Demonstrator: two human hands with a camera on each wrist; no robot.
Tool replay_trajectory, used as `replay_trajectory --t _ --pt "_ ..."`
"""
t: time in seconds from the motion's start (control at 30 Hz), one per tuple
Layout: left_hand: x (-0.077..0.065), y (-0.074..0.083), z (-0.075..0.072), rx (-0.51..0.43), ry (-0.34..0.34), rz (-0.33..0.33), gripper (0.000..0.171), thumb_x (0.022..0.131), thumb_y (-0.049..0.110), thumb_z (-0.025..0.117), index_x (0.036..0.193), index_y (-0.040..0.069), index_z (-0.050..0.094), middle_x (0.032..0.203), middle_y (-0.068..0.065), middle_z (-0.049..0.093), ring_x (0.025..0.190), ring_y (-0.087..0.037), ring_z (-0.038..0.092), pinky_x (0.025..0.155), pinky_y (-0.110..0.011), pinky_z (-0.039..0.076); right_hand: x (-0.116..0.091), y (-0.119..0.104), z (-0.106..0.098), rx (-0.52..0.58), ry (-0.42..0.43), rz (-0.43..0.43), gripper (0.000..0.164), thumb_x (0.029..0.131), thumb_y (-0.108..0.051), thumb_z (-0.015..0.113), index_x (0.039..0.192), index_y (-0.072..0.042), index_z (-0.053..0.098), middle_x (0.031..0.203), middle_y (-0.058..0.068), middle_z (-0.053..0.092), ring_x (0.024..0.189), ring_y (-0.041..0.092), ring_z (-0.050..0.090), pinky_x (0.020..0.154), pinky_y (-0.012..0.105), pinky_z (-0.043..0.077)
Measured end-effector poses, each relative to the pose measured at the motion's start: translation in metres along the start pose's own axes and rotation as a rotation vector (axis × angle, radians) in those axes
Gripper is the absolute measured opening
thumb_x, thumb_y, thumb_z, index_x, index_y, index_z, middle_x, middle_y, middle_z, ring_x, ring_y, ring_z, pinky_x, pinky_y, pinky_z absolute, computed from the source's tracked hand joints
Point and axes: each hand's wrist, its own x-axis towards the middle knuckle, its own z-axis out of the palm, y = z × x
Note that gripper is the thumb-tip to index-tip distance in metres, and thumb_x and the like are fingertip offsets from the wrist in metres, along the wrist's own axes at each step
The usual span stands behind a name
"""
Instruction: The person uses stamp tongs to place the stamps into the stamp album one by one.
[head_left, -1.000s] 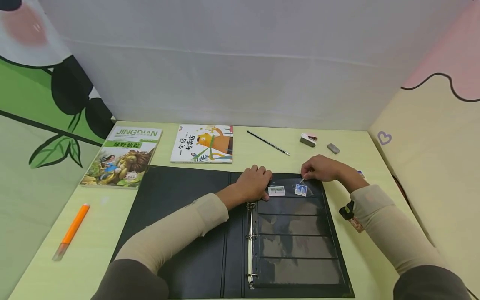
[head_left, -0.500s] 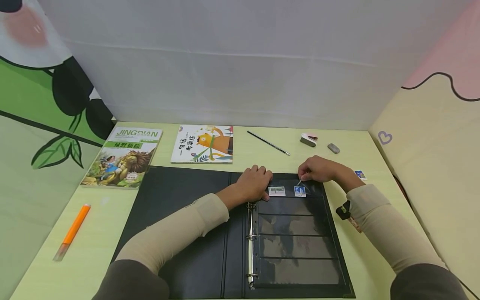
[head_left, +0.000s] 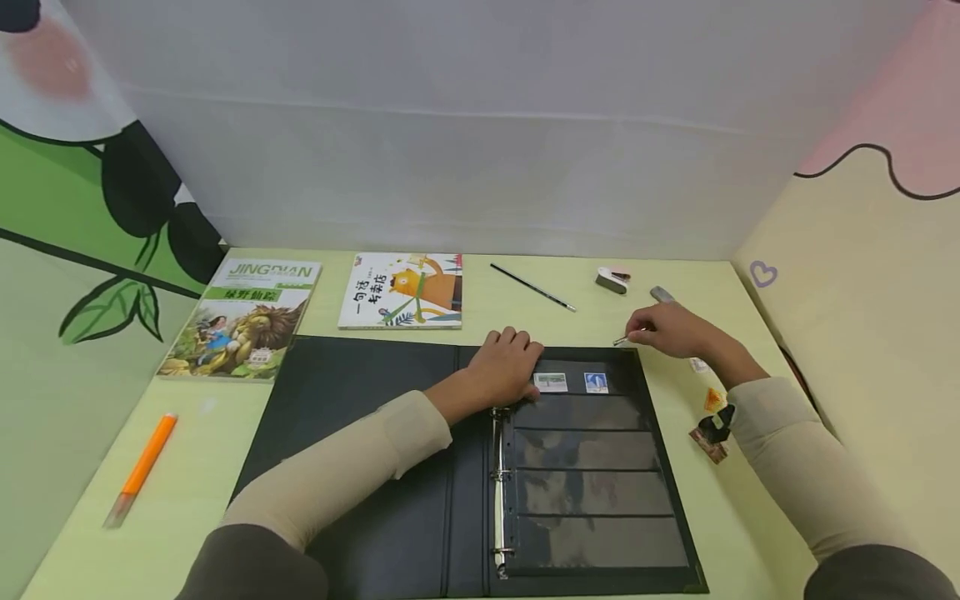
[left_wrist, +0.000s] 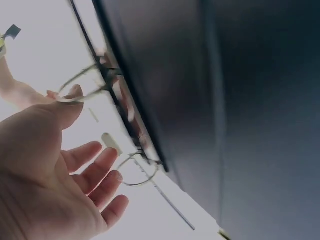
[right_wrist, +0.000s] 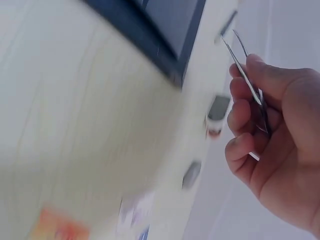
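A black ring binder point(head_left: 375, 433) lies spread on the table, with a clear-pocketed stock page point(head_left: 600, 493) on its rings. In the top row of the page sit a greenish stamp point(head_left: 551, 382) and a blue stamp point(head_left: 596, 383). My left hand point(head_left: 506, 365) rests at the page's upper left corner; in the left wrist view its thumb overlaps a binder ring point(left_wrist: 137, 182) and its fingers are loosely bent. My right hand point(head_left: 675, 329) is beyond the binder's top right corner, gripping metal tweezers point(right_wrist: 245, 75). Nothing shows between the parted tweezer tips.
Loose stamps, one orange point(head_left: 713, 401) and one brownish point(head_left: 708, 447), lie right of the binder. Behind it are a pencil point(head_left: 532, 287), a stapler point(head_left: 612, 280) and a grey eraser point(head_left: 662, 294). Two books point(head_left: 240, 317) point(head_left: 401, 290) and an orange marker point(head_left: 142, 467) occupy the left side.
The tweezers have released the blue stamp, which stays in the top row. My right hand has moved right, off the page. The lifted clear film now lies flat; my left hand stays put.
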Motion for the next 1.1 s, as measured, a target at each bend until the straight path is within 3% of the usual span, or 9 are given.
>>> replay_trajectory --t 0.13,0.23,0.37,0.47,0.77,1.1 --pt "-0.016 -0.001 -0.006 -0.052 0.030 0.004 0.061 0.086 0.058 0.059 0.132 0.019 0.052 0.125 -0.003 0.054 0.114 -0.024 0.046 0.096 -0.043 0.037 -0.022 0.018 -0.010 0.014 0.045 0.073 0.022 0.098 -0.024 0.054 0.104 -0.008 0.068 0.090 0.006 0.068 0.070 0.012 0.050 0.066 0.031 0.041" --pt "-0.025 0.001 -0.006 -0.071 0.037 0.042 0.057 0.086 0.058 0.060 0.128 0.020 0.055 0.122 -0.002 0.057 0.112 -0.023 0.047 0.094 -0.043 0.038 -0.042 0.036 -0.016 0.040 0.059 0.174 0.029 0.099 -0.028 0.051 0.108 -0.005 0.066 0.091 0.010 0.066 0.071 0.014 0.051 0.064 0.031 0.042" --pt "-0.032 0.008 0.001 -0.021 0.025 0.089 0.063 0.083 0.063 0.060 0.127 0.019 0.056 0.124 -0.003 0.058 0.113 -0.024 0.049 0.095 -0.043 0.041 -0.067 0.059 -0.017 0.064 0.063 0.275 0.035 0.100 -0.031 0.049 0.111 -0.002 0.064 0.091 0.011 0.065 0.074 0.016 0.052 0.064 0.031 0.043" --pt "-0.033 0.011 0.005 0.005 0.001 0.066 0.068 0.079 0.064 0.064 0.126 0.016 0.056 0.127 -0.005 0.057 0.115 -0.024 0.050 0.096 -0.042 0.041 -0.078 0.071 -0.014 0.072 0.055 0.305 0.036 0.100 -0.031 0.049 0.112 0.000 0.063 0.090 0.012 0.064 0.075 0.017 0.051 0.064 0.032 0.042" --pt "-0.025 0.020 0.006 -0.064 -0.105 -0.047 0.069 0.074 0.057 0.074 0.125 0.013 0.056 0.122 -0.005 0.058 0.108 -0.022 0.047 0.096 -0.040 0.040 -0.092 0.090 -0.008 0.072 -0.010 0.401 0.039 0.099 -0.032 0.050 0.113 0.002 0.062 0.087 0.009 0.061 0.077 0.019 0.050 0.063 0.030 0.039" --pt "-0.014 0.023 0.004 -0.098 -0.141 -0.049 0.053 0.071 0.056 0.077 0.105 0.018 0.064 0.100 -0.001 0.058 0.088 -0.019 0.042 0.085 -0.037 0.039 -0.088 0.097 0.005 0.156 0.014 0.389 0.034 0.099 -0.032 0.051 0.103 -0.001 0.063 0.078 0.004 0.056 0.070 0.013 0.047 0.060 0.028 0.035"
